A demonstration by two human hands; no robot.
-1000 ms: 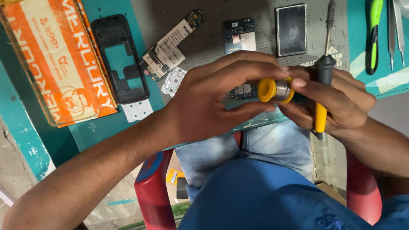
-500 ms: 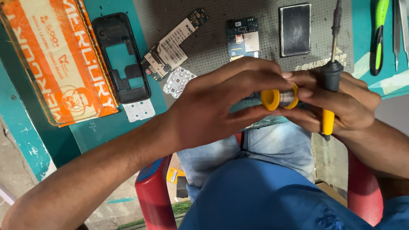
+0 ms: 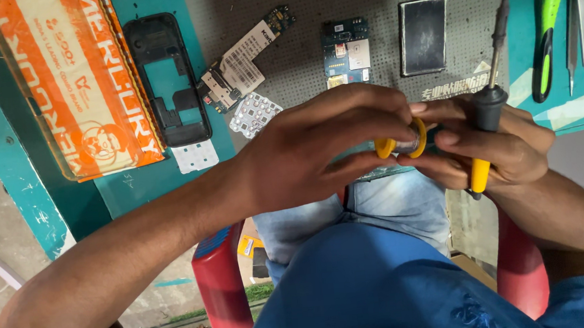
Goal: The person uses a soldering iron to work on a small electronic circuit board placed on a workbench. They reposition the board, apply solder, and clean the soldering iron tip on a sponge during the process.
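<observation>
Pinching small yellow-rimmed solder spool (image 3: 400, 143) between left hand (image 3: 319, 155) fingers; right hand (image 3: 503, 146) grips black-and-yellow soldering iron (image 3: 487, 113); best keeping hot tip away from fingers, spool steady.

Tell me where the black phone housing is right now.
In the head view the black phone housing lies at upper left on the teal bench, between the orange box and the circuit board with a white label.
</observation>
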